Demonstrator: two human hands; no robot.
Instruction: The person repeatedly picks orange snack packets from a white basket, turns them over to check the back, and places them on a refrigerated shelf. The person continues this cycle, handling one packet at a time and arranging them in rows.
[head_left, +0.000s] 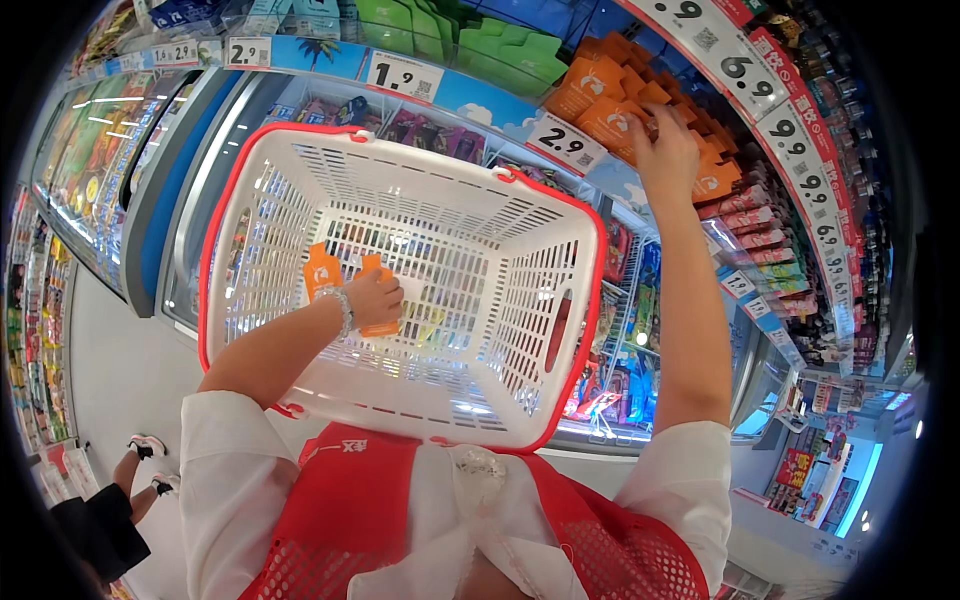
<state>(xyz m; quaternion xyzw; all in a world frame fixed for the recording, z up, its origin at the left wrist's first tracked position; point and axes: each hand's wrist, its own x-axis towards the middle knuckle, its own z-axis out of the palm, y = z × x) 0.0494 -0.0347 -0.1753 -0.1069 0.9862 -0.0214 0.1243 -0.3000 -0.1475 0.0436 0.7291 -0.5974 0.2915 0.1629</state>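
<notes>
A white plastic shopping basket (517, 193) with a red rim and handles is right in front of me. Inside it, my left hand (375, 301) has its fingers curled over an orange pouch (379, 329). Beside that wrist, a second orange pouch (321, 270) leans at the basket's left side. Up at the shelf, my right hand (669, 154) reaches among rows of orange pouches (592, 84). Its thumb and fingers touch the front pouches, but whether they pinch one is not clear.
Green pouches (510, 56) stand left of the orange ones, and pink packets (750, 225) lie to their right. A shelf edge with price tags (405, 76) runs above a glass-fronted freezer (202, 217). Another person's legs (131, 480) show at the lower left.
</notes>
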